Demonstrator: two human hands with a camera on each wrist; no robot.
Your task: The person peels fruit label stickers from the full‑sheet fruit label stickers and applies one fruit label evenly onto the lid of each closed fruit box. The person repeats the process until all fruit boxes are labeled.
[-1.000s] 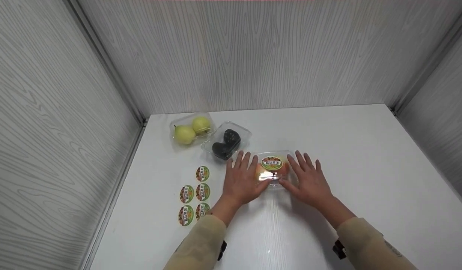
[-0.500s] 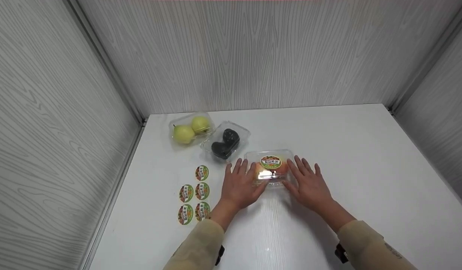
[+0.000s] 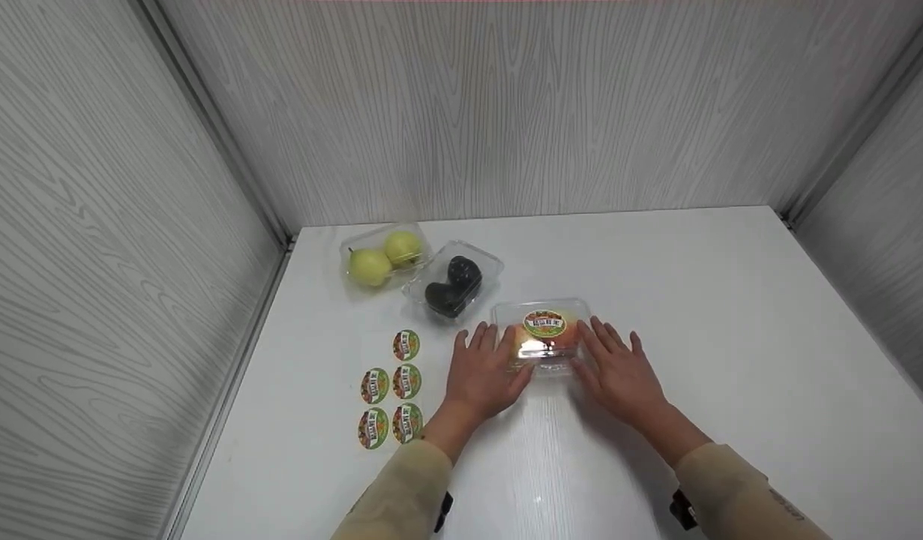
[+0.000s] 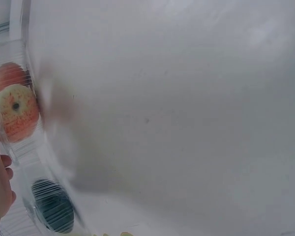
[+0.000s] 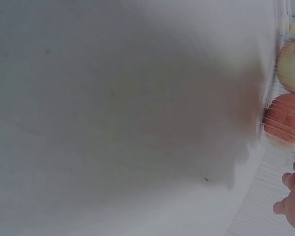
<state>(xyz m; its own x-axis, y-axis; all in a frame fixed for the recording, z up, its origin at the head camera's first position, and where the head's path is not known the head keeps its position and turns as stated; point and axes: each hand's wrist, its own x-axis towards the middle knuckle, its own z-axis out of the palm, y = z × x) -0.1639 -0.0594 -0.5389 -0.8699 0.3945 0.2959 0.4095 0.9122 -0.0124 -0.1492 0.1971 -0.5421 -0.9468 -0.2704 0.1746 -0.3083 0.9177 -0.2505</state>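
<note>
A clear plastic fruit box [image 3: 521,309] with red-and-yellow, peach-like fruit [image 5: 285,120] lies in front of me. On its lid is an oval fruit sticker [image 3: 544,324]. My left hand [image 3: 482,379] rests along the box's left side with fingers extended and spread. My right hand [image 3: 618,375] lies the same way at the right side, fingertips right at the box's edge. Both thumbs point inward toward the near edge. In the left wrist view the peach-like fruit [image 4: 18,110] shows through the ridged side wall.
Several oval stickers [image 3: 406,382] lie on the table [image 3: 731,315] to the left. Behind them are a clear box of dark fruit [image 3: 441,298] and a clear box of yellow-green pears [image 3: 370,268], close together. Grey wood-grain panels [image 3: 506,112] enclose the back and sides.
Both hands have drawn slightly back toward me, uncovering more of the box's left and right edges. The box, its sticker and the other things stay in place.
</note>
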